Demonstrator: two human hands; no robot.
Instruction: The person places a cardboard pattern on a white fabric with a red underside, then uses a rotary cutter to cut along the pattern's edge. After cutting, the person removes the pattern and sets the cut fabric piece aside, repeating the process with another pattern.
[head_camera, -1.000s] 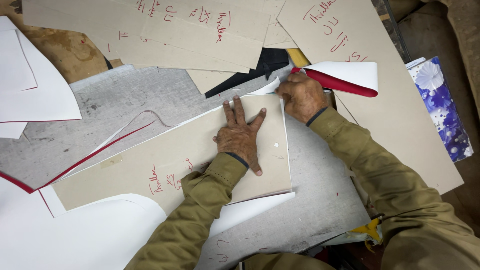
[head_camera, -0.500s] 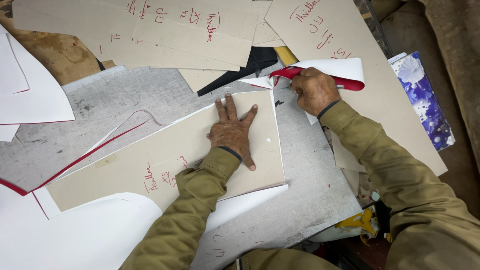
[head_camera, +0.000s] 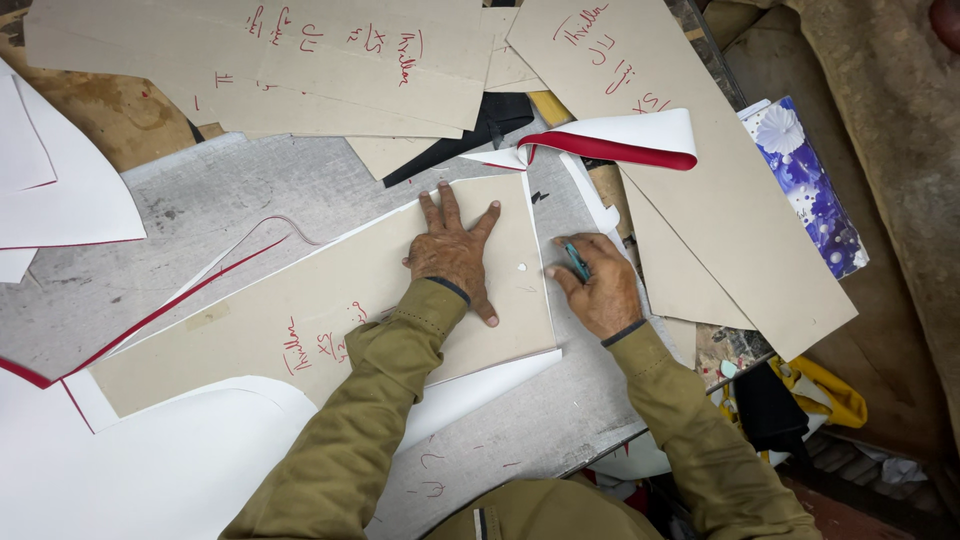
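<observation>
Left hand (head_camera: 455, 255) stayed flat, fingers spread, on the cardboard pattern (head_camera: 300, 320). Right hand (head_camera: 600, 285) left the curled white-and-red sheet (head_camera: 620, 135), dropped beside the pattern's right edge, gripped a teal pen (head_camera: 577, 262).

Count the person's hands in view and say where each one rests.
2: the left hand lies flat on the tan card; the right hand, holding a teal pen, is at its right edge.

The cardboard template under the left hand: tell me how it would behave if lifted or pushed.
The template lies flat with crisp straight edges, so it is probably fairly stiff, bending only slightly if lifted by one corner. It looks thin, so likely light. It rests on a white sheet with the left hand spread on it, so it may slide easily when pushed.
</observation>
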